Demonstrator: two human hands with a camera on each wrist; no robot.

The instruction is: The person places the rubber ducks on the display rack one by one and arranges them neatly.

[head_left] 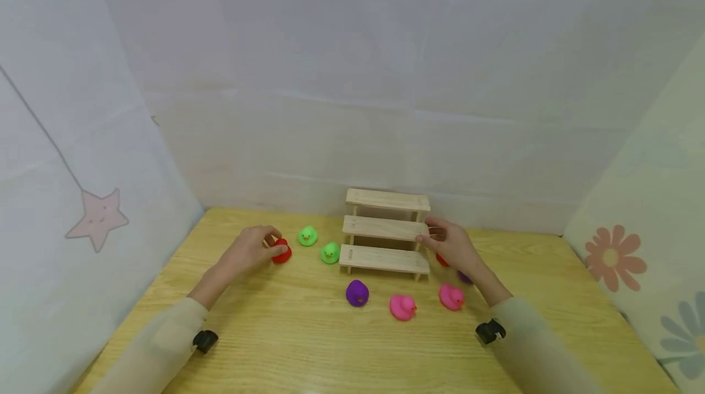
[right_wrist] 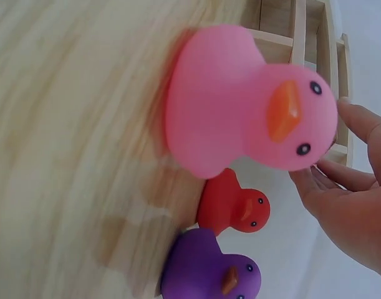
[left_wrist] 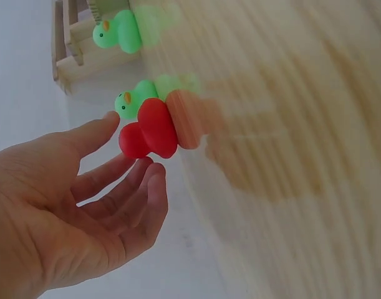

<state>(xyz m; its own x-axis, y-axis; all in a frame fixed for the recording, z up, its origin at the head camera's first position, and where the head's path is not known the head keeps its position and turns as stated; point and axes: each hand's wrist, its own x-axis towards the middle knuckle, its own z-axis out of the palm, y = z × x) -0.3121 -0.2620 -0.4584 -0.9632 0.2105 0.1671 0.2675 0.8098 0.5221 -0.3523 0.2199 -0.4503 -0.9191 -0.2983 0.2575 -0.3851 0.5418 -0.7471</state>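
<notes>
My left hand [head_left: 250,251] reaches round a red rubber duck [head_left: 282,251] on the table, thumb on one side and fingers on the other. In the left wrist view the fingers spread loosely about this red duck [left_wrist: 154,129], not closed tightly on it. My right hand [head_left: 453,247] is at the right end of a three-step wooden stand [head_left: 384,258], its thumb and fingers pinching the end of the middle step. Seen from the right wrist, a pink duck [right_wrist: 221,106] hides part of that grip. Two green ducks [head_left: 330,253] sit between my left hand and the stand.
In front of the stand are a purple duck [head_left: 357,293] and two pink ducks [head_left: 403,307]. Another red duck [right_wrist: 221,202] and a second purple duck [right_wrist: 193,268] stand near my right hand. White cloth [head_left: 330,76] walls off the table's back and sides.
</notes>
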